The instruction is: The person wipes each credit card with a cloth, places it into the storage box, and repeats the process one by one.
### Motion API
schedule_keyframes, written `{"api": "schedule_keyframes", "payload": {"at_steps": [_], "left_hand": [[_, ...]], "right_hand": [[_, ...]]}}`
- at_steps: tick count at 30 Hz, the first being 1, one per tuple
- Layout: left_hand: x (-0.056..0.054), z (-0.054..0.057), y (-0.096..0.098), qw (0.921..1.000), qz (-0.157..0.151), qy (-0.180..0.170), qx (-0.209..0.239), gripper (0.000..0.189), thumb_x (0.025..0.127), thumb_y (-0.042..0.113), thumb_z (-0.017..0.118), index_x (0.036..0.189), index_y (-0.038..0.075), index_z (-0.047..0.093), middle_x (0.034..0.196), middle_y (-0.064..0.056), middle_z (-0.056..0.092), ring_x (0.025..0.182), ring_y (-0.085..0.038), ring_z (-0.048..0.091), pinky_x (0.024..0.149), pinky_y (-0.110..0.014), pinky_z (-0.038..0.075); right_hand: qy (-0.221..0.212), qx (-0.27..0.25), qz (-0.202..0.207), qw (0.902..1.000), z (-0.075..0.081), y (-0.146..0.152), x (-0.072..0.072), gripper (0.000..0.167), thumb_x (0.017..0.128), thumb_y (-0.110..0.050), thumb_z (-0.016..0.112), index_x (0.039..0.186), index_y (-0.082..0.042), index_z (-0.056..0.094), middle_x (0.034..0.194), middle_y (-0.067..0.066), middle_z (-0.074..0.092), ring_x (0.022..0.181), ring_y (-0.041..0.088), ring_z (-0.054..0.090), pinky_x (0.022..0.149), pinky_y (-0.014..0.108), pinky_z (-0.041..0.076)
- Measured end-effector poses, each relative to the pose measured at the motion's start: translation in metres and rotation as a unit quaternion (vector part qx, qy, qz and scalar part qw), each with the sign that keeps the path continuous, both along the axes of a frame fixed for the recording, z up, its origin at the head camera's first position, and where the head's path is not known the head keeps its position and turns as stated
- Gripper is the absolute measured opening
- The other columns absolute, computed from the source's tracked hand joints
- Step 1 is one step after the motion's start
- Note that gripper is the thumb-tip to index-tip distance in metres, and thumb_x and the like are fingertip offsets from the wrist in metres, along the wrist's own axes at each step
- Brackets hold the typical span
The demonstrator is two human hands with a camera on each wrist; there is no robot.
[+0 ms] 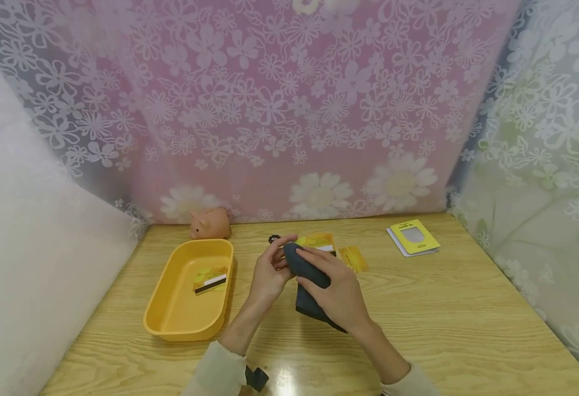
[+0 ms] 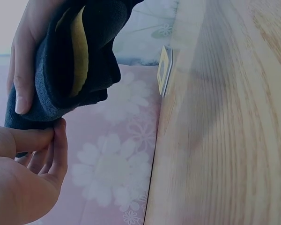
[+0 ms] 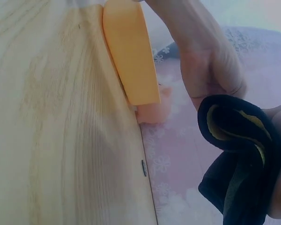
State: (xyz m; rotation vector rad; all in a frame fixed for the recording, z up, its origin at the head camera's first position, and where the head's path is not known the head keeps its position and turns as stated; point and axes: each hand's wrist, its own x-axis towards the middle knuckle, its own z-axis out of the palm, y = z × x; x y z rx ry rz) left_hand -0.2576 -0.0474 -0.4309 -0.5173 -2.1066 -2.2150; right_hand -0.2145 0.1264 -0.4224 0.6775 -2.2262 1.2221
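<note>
Above the middle of the table, both hands hold a folded dark blue cloth item (image 1: 314, 300). Yellow shows inside its folds in both wrist views; what kind of item it is, I cannot tell. My right hand (image 1: 341, 291) grips it from the right, thumb and fingers spread over the roll. At its far left end, my left hand (image 1: 269, 278) pinches the cloth (image 2: 47, 101) between thumb and fingertips, as the left wrist view shows. Behind the hands lie an orange-yellow card (image 1: 321, 240), partly covered, and another card (image 1: 354, 259).
A yellow tray (image 1: 153, 316) on the left holds a striped card (image 1: 211, 280). Behind it stands a piggy bank (image 1: 211, 224). A black round chip (image 1: 274, 238) lies at the back, a yellow booklet (image 1: 413, 237) back right. A small dark object (image 1: 256, 379) is near the front edge.
</note>
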Motion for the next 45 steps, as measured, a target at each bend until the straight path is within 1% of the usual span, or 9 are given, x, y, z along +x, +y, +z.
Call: {"api": "schedule_keyframes", "payload": {"at_steps": [7, 11, 14, 23, 31, 38, 40, 42, 45], "left_hand": [[0.0, -0.001, 0.0, 0.9999, 0.014, 0.0, -0.008, 0.056, 0.096, -0.007, 0.069, 0.145, 0.018, 0.061, 0.122, -0.015, 0.071, 0.096, -0.027, 0.073, 0.087, -0.038, 0.063], [-0.002, -0.002, -0.002, 0.9989, 0.042, -0.009, -0.02, 0.056, 0.093, -0.002, 0.074, 0.142, 0.025, 0.064, 0.123, -0.014, 0.07, 0.098, -0.029, 0.072, 0.088, -0.039, 0.063], [-0.004, -0.002, -0.004, 0.998, 0.056, -0.014, -0.024, 0.057, 0.093, -0.004, 0.073, 0.14, 0.028, 0.065, 0.122, -0.013, 0.07, 0.097, -0.028, 0.072, 0.088, -0.039, 0.064], [-0.006, 0.001, -0.007, 0.9987, 0.048, -0.017, 0.006, 0.059, 0.094, -0.011, 0.069, 0.142, 0.022, 0.064, 0.121, -0.021, 0.068, 0.092, -0.029, 0.074, 0.09, -0.051, 0.062], [-0.005, 0.003, -0.009, 0.9983, 0.037, -0.034, 0.029, 0.063, 0.093, -0.014, 0.067, 0.146, 0.02, 0.061, 0.124, -0.022, 0.061, 0.096, -0.03, 0.072, 0.089, -0.039, 0.063], [-0.003, 0.004, -0.011, 0.9985, 0.033, -0.033, 0.027, 0.063, 0.094, -0.013, 0.066, 0.146, 0.022, 0.061, 0.128, -0.02, 0.061, 0.095, -0.027, 0.074, 0.091, -0.042, 0.063], [-0.002, 0.004, -0.011, 0.9985, 0.033, -0.033, 0.029, 0.063, 0.094, -0.013, 0.067, 0.146, 0.022, 0.061, 0.128, -0.02, 0.061, 0.096, -0.028, 0.073, 0.093, -0.046, 0.062], [-0.002, 0.004, -0.01, 0.9986, 0.034, -0.03, 0.029, 0.063, 0.094, -0.012, 0.068, 0.145, 0.022, 0.061, 0.128, -0.02, 0.061, 0.097, -0.03, 0.073, 0.093, -0.049, 0.061], [-0.004, 0.004, -0.01, 0.9988, 0.035, -0.021, 0.025, 0.063, 0.093, -0.012, 0.069, 0.146, 0.02, 0.061, 0.127, -0.021, 0.063, 0.097, -0.032, 0.073, 0.091, -0.05, 0.062]], "right_hand": [[0.016, 0.016, -0.043, 0.9988, -0.002, 0.005, -0.003, 0.058, 0.086, -0.011, 0.087, 0.14, -0.02, 0.069, 0.141, 0.001, 0.064, 0.122, 0.027, 0.066, 0.087, 0.045, 0.063], [0.014, 0.014, -0.058, 0.9981, -0.002, 0.011, -0.007, 0.059, 0.085, -0.01, 0.087, 0.14, -0.02, 0.069, 0.141, 0.004, 0.065, 0.121, 0.03, 0.066, 0.085, 0.046, 0.064], [0.013, 0.009, -0.066, 0.9977, -0.001, 0.016, -0.01, 0.06, 0.085, -0.009, 0.088, 0.14, -0.02, 0.068, 0.141, 0.006, 0.064, 0.122, 0.032, 0.066, 0.084, 0.047, 0.064], [0.018, -0.005, -0.091, 0.9957, 0.001, 0.032, -0.018, 0.059, 0.084, -0.008, 0.088, 0.139, -0.017, 0.069, 0.138, 0.008, 0.066, 0.122, 0.032, 0.066, 0.09, 0.049, 0.062], [-0.003, -0.018, -0.132, 0.9911, -0.001, 0.048, -0.023, 0.057, 0.085, -0.011, 0.087, 0.139, -0.018, 0.069, 0.137, 0.008, 0.067, 0.123, 0.034, 0.065, 0.088, 0.052, 0.061], [0.0, -0.026, -0.13, 0.9912, 0.003, 0.053, -0.023, 0.056, 0.086, -0.01, 0.086, 0.139, -0.018, 0.069, 0.138, 0.007, 0.067, 0.127, 0.033, 0.063, 0.096, 0.055, 0.058], [0.004, -0.028, -0.12, 0.9924, 0.005, 0.052, -0.022, 0.056, 0.086, -0.01, 0.086, 0.139, -0.018, 0.069, 0.138, 0.005, 0.067, 0.127, 0.03, 0.063, 0.096, 0.051, 0.058], [0.01, -0.028, -0.103, 0.9942, 0.006, 0.05, -0.021, 0.057, 0.086, -0.009, 0.086, 0.14, -0.018, 0.068, 0.138, 0.004, 0.067, 0.127, 0.027, 0.064, 0.095, 0.039, 0.06], [0.015, -0.03, -0.073, 0.9968, 0.008, 0.041, -0.018, 0.059, 0.086, -0.007, 0.086, 0.141, -0.019, 0.068, 0.14, 0.003, 0.066, 0.127, 0.024, 0.063, 0.097, 0.034, 0.059]]}}
